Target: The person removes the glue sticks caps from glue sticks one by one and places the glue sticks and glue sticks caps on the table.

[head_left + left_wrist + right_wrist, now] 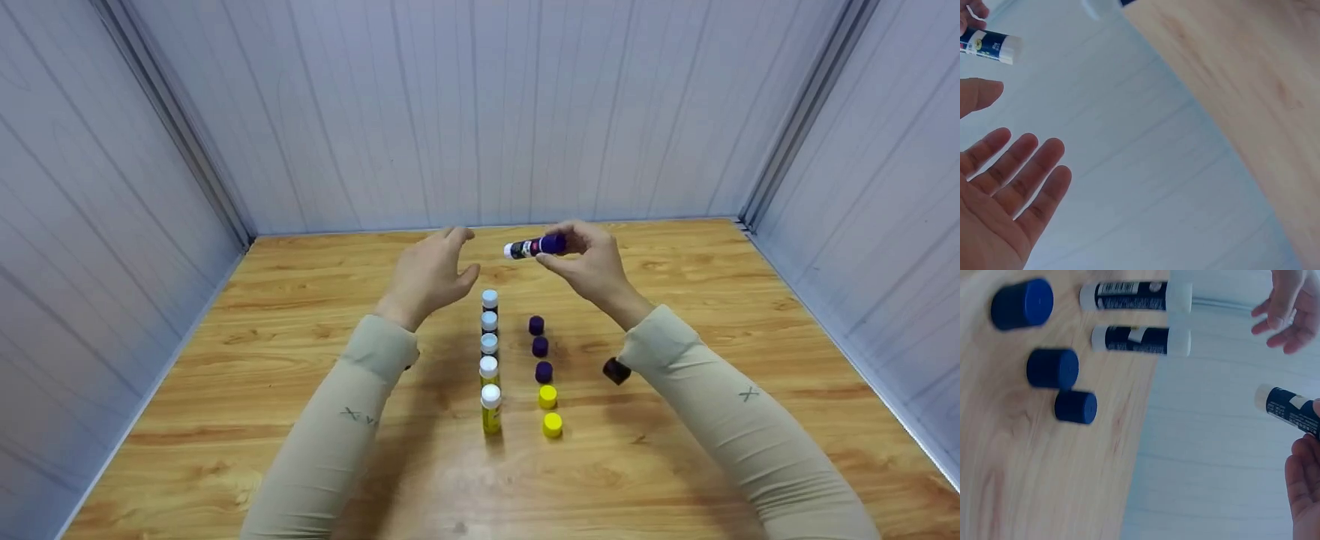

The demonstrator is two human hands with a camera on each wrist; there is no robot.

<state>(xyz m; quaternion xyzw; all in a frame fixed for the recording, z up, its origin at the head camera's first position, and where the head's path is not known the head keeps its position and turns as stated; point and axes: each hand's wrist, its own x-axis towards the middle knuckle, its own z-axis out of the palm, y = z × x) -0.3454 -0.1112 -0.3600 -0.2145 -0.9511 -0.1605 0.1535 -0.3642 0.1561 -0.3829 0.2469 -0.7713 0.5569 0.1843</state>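
Note:
My right hand (596,266) pinches a glue stick (527,248) by its dark blue cap end, above the far part of the table. The stick lies nearly level, its white end pointing left. My left hand (429,273) hovers to the left of it, apart from it, with nothing in its grasp; its fingers (1044,163) are spread in the left wrist view. Below, several glue sticks without coloured caps stand upright in a row, dark blue ones (1134,296) farther away and yellow ones (491,418) nearer.
Right of the row sit three dark blue caps (540,346) and two yellow caps (548,397) in a line on the wooden table (300,360). Pale panel walls (450,112) rise behind and at both sides. A small black object (616,370) shows beside my right sleeve.

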